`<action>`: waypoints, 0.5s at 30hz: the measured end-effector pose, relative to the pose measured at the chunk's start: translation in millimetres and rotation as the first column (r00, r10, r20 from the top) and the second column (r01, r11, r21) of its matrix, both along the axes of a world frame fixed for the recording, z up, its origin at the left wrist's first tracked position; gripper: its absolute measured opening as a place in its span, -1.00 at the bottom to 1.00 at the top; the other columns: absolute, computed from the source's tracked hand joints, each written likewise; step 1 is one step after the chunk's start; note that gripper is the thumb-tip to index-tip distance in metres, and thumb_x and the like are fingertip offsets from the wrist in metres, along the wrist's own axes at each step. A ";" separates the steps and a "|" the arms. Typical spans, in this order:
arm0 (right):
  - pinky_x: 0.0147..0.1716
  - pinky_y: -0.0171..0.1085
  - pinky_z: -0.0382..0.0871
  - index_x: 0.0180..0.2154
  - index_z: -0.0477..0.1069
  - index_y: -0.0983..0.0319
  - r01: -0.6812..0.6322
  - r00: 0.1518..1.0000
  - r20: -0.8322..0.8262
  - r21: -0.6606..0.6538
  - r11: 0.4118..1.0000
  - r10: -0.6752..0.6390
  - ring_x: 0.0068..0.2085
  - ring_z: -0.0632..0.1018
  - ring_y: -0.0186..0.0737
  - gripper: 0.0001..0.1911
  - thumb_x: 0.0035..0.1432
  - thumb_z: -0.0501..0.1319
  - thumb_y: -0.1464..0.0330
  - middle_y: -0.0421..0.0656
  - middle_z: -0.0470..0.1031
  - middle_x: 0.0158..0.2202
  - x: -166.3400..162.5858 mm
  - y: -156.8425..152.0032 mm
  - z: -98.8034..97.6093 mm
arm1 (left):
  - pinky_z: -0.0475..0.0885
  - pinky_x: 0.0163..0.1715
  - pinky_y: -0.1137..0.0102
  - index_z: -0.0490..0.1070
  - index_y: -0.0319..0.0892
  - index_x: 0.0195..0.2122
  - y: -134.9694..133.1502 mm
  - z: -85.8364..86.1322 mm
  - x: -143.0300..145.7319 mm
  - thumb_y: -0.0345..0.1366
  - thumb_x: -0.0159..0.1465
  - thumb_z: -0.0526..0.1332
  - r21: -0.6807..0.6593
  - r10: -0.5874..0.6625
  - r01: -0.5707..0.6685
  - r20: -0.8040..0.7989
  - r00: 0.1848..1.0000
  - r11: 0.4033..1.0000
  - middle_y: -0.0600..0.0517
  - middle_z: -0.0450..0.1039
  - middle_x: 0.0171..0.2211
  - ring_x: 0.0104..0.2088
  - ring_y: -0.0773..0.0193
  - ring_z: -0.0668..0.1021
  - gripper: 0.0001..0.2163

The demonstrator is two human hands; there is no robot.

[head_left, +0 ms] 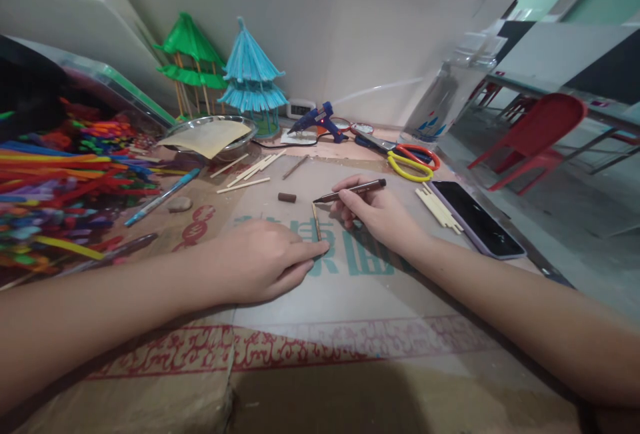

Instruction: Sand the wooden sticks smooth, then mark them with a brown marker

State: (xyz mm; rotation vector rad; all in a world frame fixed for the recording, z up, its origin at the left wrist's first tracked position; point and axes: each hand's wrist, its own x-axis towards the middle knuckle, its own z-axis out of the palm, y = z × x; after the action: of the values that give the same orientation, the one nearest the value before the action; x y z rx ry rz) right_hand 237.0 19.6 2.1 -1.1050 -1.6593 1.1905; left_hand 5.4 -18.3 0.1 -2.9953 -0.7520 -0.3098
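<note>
In my right hand (pixel 363 211) I hold a brown marker pen (pixel 353 191), its tip at the far end of a thin wooden stick (pixel 317 221). The stick lies on the translucent sheet and looks partly brown. My left hand (pixel 273 257) rests on the sheet, and its fingers pin the stick's near end; the curled fingers beneath are hidden. A brown pen cap (pixel 287 198) lies just beyond my left hand. Farther off are one brown stick (pixel 295 167) and several pale sticks (pixel 253 171).
Colourful pipe cleaners (pixel 75 181) crowd the left. Behind stand a green model pavilion (pixel 193 41), a blue one (pixel 253 61), a metal bowl (pixel 247 129) and a glue gun (pixel 317 121). Scissors (pixel 413 161), cut sticks (pixel 437 207), a phone (pixel 477 217) and a bottle (pixel 437 104) are right.
</note>
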 end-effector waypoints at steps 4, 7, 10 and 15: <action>-0.53 -0.34 0.40 -0.21 0.34 0.20 0.004 1.000 -0.001 -0.007 1.000 -0.004 -0.55 0.44 -0.38 -0.87 0.30 0.20 0.27 -0.24 0.51 -0.45 -0.5 -0.8 1.7 | 0.40 -0.44 0.35 0.45 -0.10 0.14 0.3 -0.5 0.0 -0.25 0.43 0.01 0.018 -0.004 0.004 0.004 1.000 1.000 -0.02 0.58 -0.41 -0.45 0.20 0.58 -0.65; -0.53 -0.33 0.41 -0.26 0.34 0.19 0.009 1.000 -0.001 -0.021 1.000 -0.009 -0.56 0.44 -0.37 -0.89 0.30 0.19 0.29 -0.24 0.50 -0.48 -0.9 -2.3 4.7 | 0.40 -0.44 0.35 0.44 -0.10 0.15 0.6 -1.8 -0.3 -0.25 0.44 0.00 0.024 -0.006 0.005 0.009 1.000 1.000 -0.01 0.58 -0.41 -0.45 0.20 0.58 -0.65; -0.52 -0.34 0.40 -0.31 0.33 0.19 0.007 1.000 0.013 -0.040 0.999 -0.006 -0.56 0.44 -0.36 -0.88 0.29 0.19 0.31 -0.24 0.49 -0.52 -1.1 -3.8 7.6 | 0.39 -0.44 0.35 0.44 -0.09 0.15 0.7 -3.0 -0.7 -0.24 0.43 0.01 0.028 -0.008 0.007 0.014 1.000 1.000 -0.01 0.58 -0.40 -0.44 0.20 0.58 -0.65; -0.53 -0.34 0.38 -0.31 0.33 0.20 0.009 1.000 0.017 -0.034 0.999 -0.009 -0.56 0.43 -0.36 -0.87 0.28 0.20 0.30 -0.23 0.50 -0.52 -1.0 -4.3 8.0 | 0.39 -0.43 0.35 0.45 -0.09 0.14 0.3 -2.3 -1.0 -0.25 0.43 0.01 0.028 -0.006 0.006 0.016 1.000 1.000 -0.01 0.59 -0.39 -0.44 0.20 0.58 -0.65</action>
State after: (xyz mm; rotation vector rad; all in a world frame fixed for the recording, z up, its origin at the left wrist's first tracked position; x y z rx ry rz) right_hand 236.0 15.3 10.1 -1.1450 -1.6505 1.2105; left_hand 4.4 -18.0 -2.2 -2.9732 -0.7338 -0.3416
